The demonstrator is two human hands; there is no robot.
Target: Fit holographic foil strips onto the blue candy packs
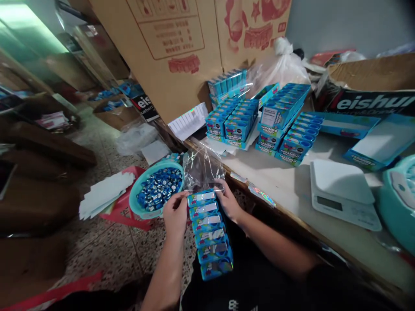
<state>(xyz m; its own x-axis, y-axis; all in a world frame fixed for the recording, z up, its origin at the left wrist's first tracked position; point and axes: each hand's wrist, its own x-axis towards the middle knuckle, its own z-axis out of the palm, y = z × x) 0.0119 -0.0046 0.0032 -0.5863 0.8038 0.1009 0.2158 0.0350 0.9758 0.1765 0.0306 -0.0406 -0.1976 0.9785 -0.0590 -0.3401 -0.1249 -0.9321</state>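
Note:
A clear plastic bag [202,166] stands up over my lap, its loose end pointing away from me. Below it, a row of small blue candy packs [211,235] lies in a line toward my body. My left hand [176,214] is closed, thumb and fingers pinching the bag's edge at the left of the topmost pack. On the opposite side my right hand [229,202] grips the bag, its fingers partly hidden behind the film. Whether the packs are inside the bag or only against its mouth, I cannot tell.
On the left, a turquoise basin [134,203] of blue wrapped candies rests by a red stool [140,172] with white card sheets [105,192]. The table [292,198] holds filled blue display boxes [233,123], a white scale [343,190] and a turquoise container [400,190]. Large cartons [181,39] rise behind.

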